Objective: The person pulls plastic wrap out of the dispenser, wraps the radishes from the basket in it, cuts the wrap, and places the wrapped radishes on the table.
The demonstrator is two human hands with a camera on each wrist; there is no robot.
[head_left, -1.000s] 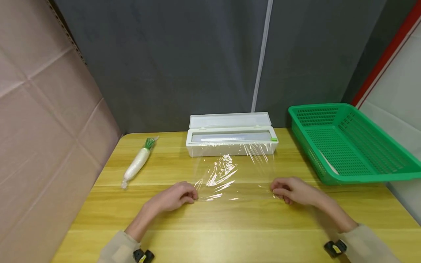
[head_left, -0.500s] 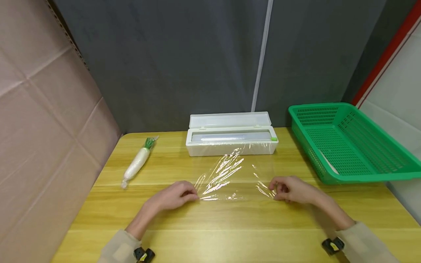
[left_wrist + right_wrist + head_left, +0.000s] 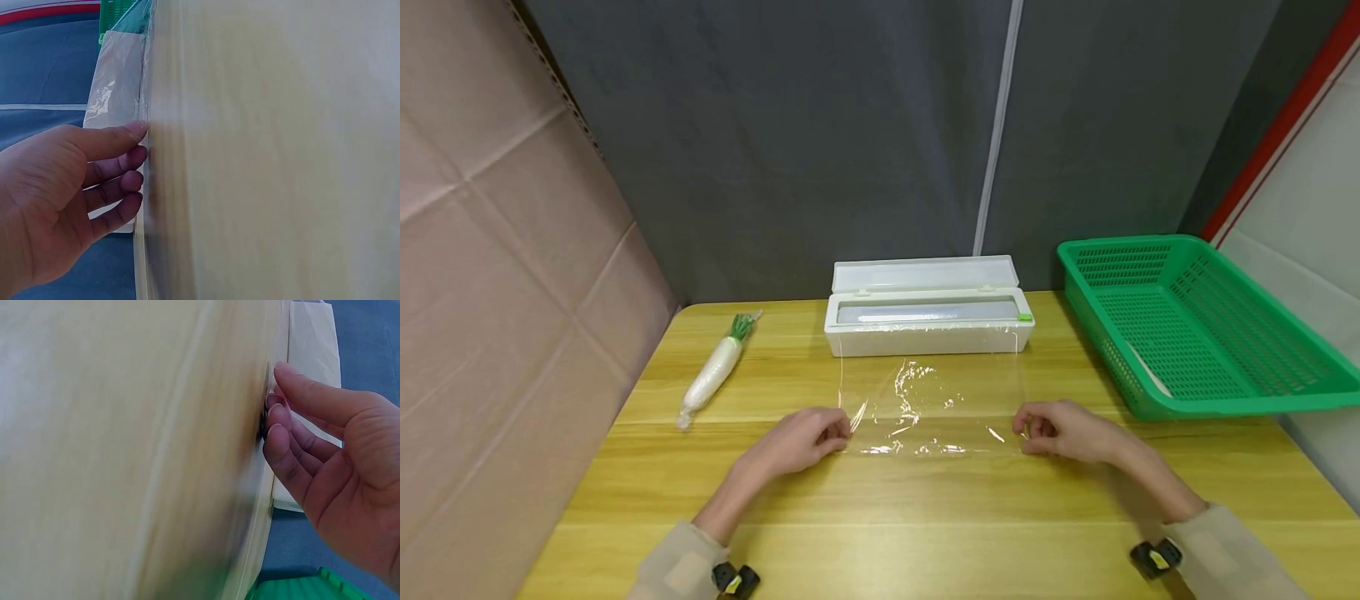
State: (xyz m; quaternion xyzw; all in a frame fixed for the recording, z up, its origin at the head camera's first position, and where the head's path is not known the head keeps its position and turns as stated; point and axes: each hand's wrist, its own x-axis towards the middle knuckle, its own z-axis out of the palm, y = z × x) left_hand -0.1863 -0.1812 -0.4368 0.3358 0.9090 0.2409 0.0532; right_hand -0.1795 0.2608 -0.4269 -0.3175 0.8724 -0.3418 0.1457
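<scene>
a clear sheet of cling film (image 3: pixel 917 404) is held spread low over the wooden table (image 3: pixel 925 533), between the white dispenser box (image 3: pixel 925 342) and the two hands. its near left corner is pinched between the thumb and curled fingers of the left hand (image 3: pixel 805 442); its near right corner is pinched in the same way by the right hand (image 3: pixel 1067 433). the far end of the film is met by the front edge of the dispenser box, whose lid (image 3: pixel 925 273) is tipped back and in which a roll (image 3: pixel 925 313) is seen. a small green tab (image 3: pixel 1025 317) is set at the box's right end. to the left, well apart, a white radish (image 3: pixel 715 371) with green stalks, wrapped in clear plastic, is laid slantwise. to the right, a green perforated basket (image 3: pixel 1101 362) is placed. the table's far side is backed by a dark grey curtain (image 3: pixel 775 150).
</scene>
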